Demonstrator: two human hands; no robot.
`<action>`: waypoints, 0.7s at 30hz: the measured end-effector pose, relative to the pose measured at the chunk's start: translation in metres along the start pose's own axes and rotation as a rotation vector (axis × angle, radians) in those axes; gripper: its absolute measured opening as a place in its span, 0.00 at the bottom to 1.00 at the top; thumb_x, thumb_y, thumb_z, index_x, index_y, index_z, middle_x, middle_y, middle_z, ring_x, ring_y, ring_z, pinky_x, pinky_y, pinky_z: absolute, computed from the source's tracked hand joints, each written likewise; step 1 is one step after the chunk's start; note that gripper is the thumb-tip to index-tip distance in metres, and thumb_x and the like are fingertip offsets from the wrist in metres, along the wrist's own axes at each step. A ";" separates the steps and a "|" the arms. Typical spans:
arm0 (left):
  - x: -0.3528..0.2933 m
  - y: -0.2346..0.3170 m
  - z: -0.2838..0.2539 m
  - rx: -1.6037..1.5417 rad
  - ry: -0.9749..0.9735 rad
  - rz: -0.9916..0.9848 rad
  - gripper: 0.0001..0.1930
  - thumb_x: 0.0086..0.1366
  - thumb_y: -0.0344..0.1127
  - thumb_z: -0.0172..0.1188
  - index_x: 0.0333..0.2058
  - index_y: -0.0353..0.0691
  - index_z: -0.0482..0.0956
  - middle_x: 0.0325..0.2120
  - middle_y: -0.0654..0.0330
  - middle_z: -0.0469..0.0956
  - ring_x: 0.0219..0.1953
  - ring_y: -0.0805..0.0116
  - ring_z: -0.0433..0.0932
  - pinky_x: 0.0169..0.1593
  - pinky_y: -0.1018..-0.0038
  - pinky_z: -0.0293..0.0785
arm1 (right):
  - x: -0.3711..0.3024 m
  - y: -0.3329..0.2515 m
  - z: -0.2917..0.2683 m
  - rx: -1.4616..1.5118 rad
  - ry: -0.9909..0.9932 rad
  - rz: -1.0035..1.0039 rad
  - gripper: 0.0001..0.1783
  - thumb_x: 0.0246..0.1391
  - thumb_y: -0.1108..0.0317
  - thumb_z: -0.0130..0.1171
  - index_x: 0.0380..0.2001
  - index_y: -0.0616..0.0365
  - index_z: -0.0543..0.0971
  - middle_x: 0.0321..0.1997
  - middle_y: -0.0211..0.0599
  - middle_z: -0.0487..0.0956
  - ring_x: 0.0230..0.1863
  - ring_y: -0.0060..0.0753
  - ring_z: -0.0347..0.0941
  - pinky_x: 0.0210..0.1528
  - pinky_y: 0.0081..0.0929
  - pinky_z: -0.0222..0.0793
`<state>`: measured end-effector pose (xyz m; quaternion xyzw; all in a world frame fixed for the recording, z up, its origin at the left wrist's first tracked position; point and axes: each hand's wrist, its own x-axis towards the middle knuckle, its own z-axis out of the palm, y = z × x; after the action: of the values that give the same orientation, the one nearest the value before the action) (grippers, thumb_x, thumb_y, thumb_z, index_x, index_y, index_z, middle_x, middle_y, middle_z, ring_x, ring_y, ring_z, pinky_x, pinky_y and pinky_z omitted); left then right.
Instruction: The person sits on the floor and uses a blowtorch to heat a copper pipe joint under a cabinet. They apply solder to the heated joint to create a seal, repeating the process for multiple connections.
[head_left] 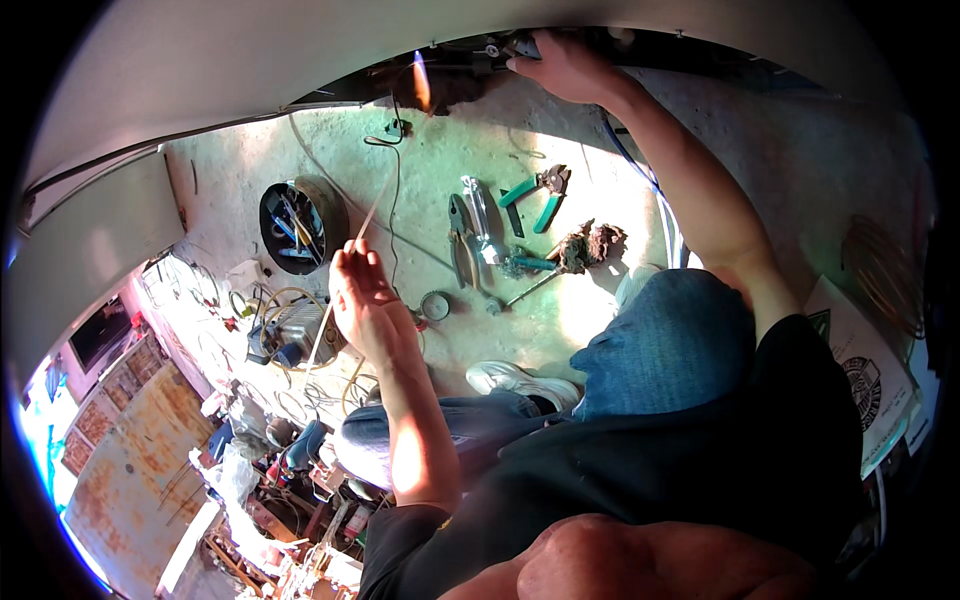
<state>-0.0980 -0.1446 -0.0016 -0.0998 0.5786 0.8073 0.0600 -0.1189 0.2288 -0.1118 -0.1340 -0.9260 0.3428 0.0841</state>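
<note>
My left hand (365, 300) is raised over the floor, its fingers pinched on a thin pale rod (370, 210). The rod slants up and away from the fingertips, and its other end runs down past the wrist. At the top, my right hand (565, 68) reaches into the dark opening under a large pale panel (300, 50). Its fingers close round a greyish part (524, 47) that is mostly hidden. An orange flame (421, 82) burns to the left of that hand, apart from the rod.
Pliers (462, 240), green-handled cutters (548, 190), a green-handled brush (532, 264) and a ring (435, 305) lie on the floor. A round black tin (325, 205) holds several tools. Farther left are a grey motor-like unit (305, 325) with hoses and a cluttered heap (300, 490).
</note>
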 end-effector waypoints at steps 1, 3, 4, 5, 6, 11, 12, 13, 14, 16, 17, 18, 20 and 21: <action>-0.008 -0.008 -0.008 -0.080 0.033 -0.107 0.16 0.74 0.33 0.49 0.55 0.28 0.71 0.53 0.48 0.76 0.57 0.56 0.75 0.62 0.67 0.73 | -0.001 0.001 -0.005 0.000 -0.072 0.040 0.29 0.58 0.52 0.61 0.46 0.73 0.76 0.43 0.64 0.78 0.47 0.57 0.77 0.52 0.42 0.71; -0.019 -0.023 -0.015 -0.183 0.146 -0.227 0.15 0.74 0.31 0.49 0.54 0.27 0.71 0.53 0.48 0.75 0.57 0.55 0.75 0.62 0.66 0.74 | -0.002 0.005 -0.018 -0.004 -0.215 0.121 0.31 0.59 0.52 0.60 0.53 0.71 0.72 0.53 0.66 0.75 0.56 0.59 0.72 0.59 0.42 0.66; -0.017 -0.030 -0.021 -0.257 0.205 -0.266 0.15 0.74 0.31 0.49 0.52 0.27 0.72 0.52 0.47 0.76 0.57 0.55 0.75 0.62 0.66 0.75 | -0.004 0.002 -0.021 -0.025 -0.213 0.121 0.30 0.60 0.51 0.60 0.52 0.69 0.73 0.52 0.65 0.75 0.55 0.58 0.72 0.58 0.43 0.67; -0.014 -0.037 -0.024 -0.332 0.262 -0.305 0.14 0.74 0.31 0.50 0.51 0.26 0.72 0.52 0.47 0.76 0.57 0.55 0.75 0.61 0.65 0.75 | -0.003 0.000 -0.021 -0.034 -0.210 0.113 0.30 0.59 0.51 0.60 0.52 0.69 0.74 0.51 0.65 0.75 0.54 0.58 0.73 0.57 0.43 0.67; -0.013 -0.043 -0.024 -0.387 0.307 -0.322 0.13 0.73 0.30 0.51 0.48 0.25 0.74 0.51 0.46 0.76 0.57 0.54 0.75 0.62 0.64 0.75 | -0.003 0.000 -0.021 -0.045 -0.204 0.110 0.30 0.59 0.51 0.60 0.51 0.69 0.74 0.51 0.65 0.76 0.53 0.58 0.73 0.56 0.44 0.67; -0.003 -0.069 -0.026 -0.641 0.483 -0.481 0.12 0.74 0.30 0.49 0.46 0.25 0.74 0.48 0.46 0.79 0.55 0.55 0.77 0.60 0.65 0.77 | 0.005 -0.011 -0.019 -0.077 -0.238 0.135 0.29 0.59 0.50 0.60 0.47 0.70 0.77 0.44 0.65 0.78 0.46 0.57 0.77 0.51 0.45 0.70; -0.002 -0.072 -0.026 -0.713 0.487 -0.507 0.12 0.74 0.30 0.48 0.46 0.25 0.74 0.48 0.45 0.79 0.55 0.55 0.77 0.60 0.65 0.77 | 0.005 -0.014 -0.020 -0.077 -0.241 0.136 0.29 0.59 0.49 0.60 0.46 0.70 0.77 0.42 0.64 0.79 0.45 0.57 0.77 0.50 0.45 0.71; -0.001 -0.076 -0.027 -0.785 0.491 -0.532 0.12 0.74 0.29 0.48 0.46 0.25 0.74 0.48 0.45 0.79 0.55 0.55 0.77 0.60 0.65 0.77 | 0.005 -0.016 -0.020 -0.076 -0.244 0.136 0.29 0.59 0.49 0.60 0.45 0.70 0.77 0.40 0.64 0.79 0.43 0.57 0.78 0.48 0.45 0.72; 0.000 -0.080 -0.027 -0.801 0.523 -0.524 0.12 0.74 0.29 0.46 0.47 0.24 0.74 0.49 0.44 0.78 0.56 0.54 0.77 0.60 0.64 0.77 | 0.006 -0.014 -0.017 -0.076 -0.219 0.115 0.29 0.59 0.49 0.60 0.45 0.70 0.77 0.39 0.64 0.79 0.42 0.57 0.78 0.48 0.45 0.72; 0.003 -0.085 -0.025 -0.854 0.523 -0.545 0.13 0.74 0.29 0.46 0.47 0.24 0.74 0.49 0.44 0.78 0.55 0.54 0.77 0.60 0.64 0.77 | 0.005 -0.011 -0.013 -0.078 -0.168 0.075 0.30 0.59 0.49 0.60 0.45 0.71 0.77 0.38 0.63 0.80 0.41 0.57 0.79 0.47 0.44 0.72; 0.004 -0.088 -0.023 -0.880 0.524 -0.555 0.13 0.74 0.29 0.46 0.47 0.24 0.74 0.49 0.44 0.78 0.55 0.54 0.77 0.61 0.63 0.77 | 0.005 -0.008 -0.012 -0.089 -0.165 0.069 0.30 0.59 0.49 0.60 0.45 0.71 0.77 0.38 0.63 0.80 0.41 0.57 0.79 0.47 0.44 0.72; 0.007 -0.088 -0.021 -0.882 0.519 -0.542 0.13 0.74 0.28 0.46 0.47 0.23 0.74 0.49 0.44 0.79 0.55 0.54 0.77 0.60 0.63 0.77 | 0.006 -0.010 -0.012 -0.096 -0.163 0.062 0.30 0.59 0.49 0.59 0.45 0.71 0.77 0.38 0.63 0.80 0.41 0.57 0.79 0.47 0.44 0.72; 0.012 -0.092 -0.021 -0.888 0.509 -0.518 0.13 0.74 0.28 0.46 0.47 0.24 0.74 0.48 0.44 0.79 0.55 0.54 0.78 0.60 0.63 0.78 | 0.008 -0.013 -0.009 -0.098 -0.172 0.067 0.30 0.60 0.49 0.59 0.45 0.72 0.76 0.39 0.64 0.80 0.41 0.57 0.79 0.47 0.44 0.72; 0.016 -0.094 -0.020 -0.890 0.501 -0.508 0.13 0.74 0.28 0.46 0.48 0.24 0.74 0.48 0.44 0.79 0.54 0.54 0.78 0.60 0.63 0.78 | 0.009 -0.014 -0.007 -0.093 -0.181 0.081 0.30 0.60 0.49 0.59 0.45 0.72 0.76 0.39 0.64 0.79 0.42 0.57 0.79 0.47 0.44 0.72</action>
<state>-0.0913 -0.1333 -0.0984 -0.4398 0.1371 0.8851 0.0654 -0.1286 0.2255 -0.0971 -0.1435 -0.9386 0.3131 -0.0200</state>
